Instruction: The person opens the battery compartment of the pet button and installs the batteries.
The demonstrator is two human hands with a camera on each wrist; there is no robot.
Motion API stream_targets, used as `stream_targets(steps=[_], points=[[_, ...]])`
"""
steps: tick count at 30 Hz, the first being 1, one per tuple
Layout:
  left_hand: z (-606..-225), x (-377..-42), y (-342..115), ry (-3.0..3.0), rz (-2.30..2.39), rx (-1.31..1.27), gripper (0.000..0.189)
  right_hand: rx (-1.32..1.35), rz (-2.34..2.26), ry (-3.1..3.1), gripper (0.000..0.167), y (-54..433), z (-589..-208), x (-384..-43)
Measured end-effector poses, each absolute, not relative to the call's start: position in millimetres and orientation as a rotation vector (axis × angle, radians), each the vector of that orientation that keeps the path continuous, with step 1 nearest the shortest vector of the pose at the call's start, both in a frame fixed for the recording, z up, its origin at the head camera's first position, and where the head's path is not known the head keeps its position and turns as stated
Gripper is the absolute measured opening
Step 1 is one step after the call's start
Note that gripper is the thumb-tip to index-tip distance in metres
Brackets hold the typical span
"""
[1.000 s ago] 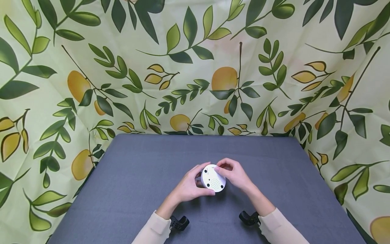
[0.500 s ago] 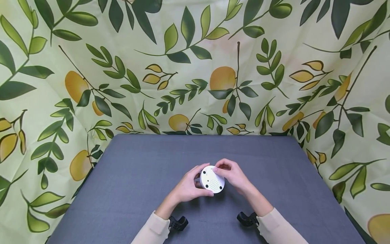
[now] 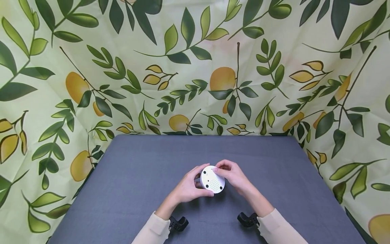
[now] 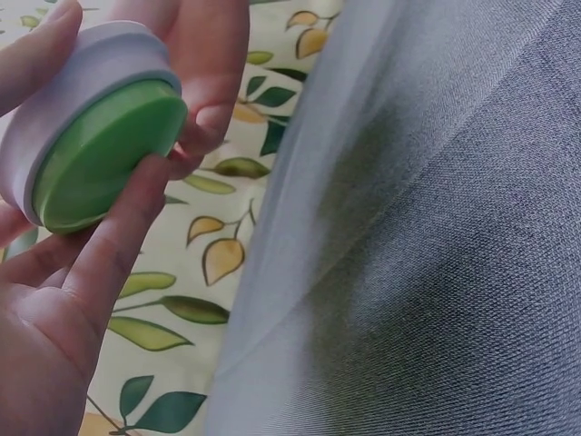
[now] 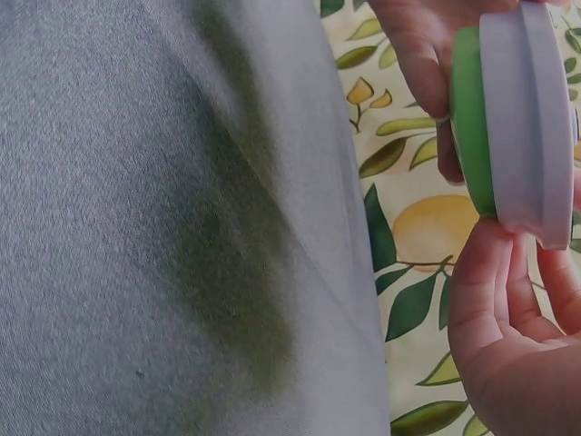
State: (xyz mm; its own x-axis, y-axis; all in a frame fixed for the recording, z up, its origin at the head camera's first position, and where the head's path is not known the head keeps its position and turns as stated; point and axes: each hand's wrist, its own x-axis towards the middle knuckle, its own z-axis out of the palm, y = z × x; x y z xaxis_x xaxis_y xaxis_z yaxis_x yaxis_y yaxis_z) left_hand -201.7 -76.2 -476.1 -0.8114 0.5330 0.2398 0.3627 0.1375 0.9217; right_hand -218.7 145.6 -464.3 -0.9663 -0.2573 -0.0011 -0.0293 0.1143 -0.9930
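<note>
A round white buzzer button (image 3: 212,180) is held above the table between both hands, its flat underside toward the head camera. That underside has several black round spots and a cluster of small holes. Its green domed cap (image 4: 113,159) faces away and shows in both wrist views. My left hand (image 3: 189,187) grips the body from the left, thumb at the lower edge and fingers around the far side. My right hand (image 3: 234,175) pinches the upper right edge, thumb on the underside and fingers behind. The right wrist view shows the white rim (image 5: 528,127) side-on above the right fingertips.
A dark grey-blue cloth covers the table (image 3: 146,159). Behind and beside it hangs a curtain (image 3: 189,78) printed with leaves and lemons. Black wrist mounts (image 3: 179,223) stick out inward from both cuffs, low over the tabletop.
Both hands and the buzzer button keep nearly the same pose. The whole head view shifted slightly left from the first frame to the second.
</note>
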Motion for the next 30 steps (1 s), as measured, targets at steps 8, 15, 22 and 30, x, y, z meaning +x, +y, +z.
stream_targets(steps=[8,15,22,30], points=[[-475.4,-202.4,-77.7,2.191,1.833,0.867,0.089,-0.28,-1.898,2.175,0.029,158.1,-467.6,-217.2],[-476.2,-204.3,-79.7,2.196,1.826,0.869,0.09,-0.397,-1.892,2.024,0.038,162.8,-473.3,-214.5],[-476.1,-206.7,-80.2,2.163,1.818,0.847,0.092,-0.348,-1.931,2.01,0.038,160.8,-473.7,-215.2],[-474.6,-209.8,-80.1,2.155,1.743,0.84,0.09,-0.271,-1.957,2.054,0.04,160.9,-473.2,-216.7]])
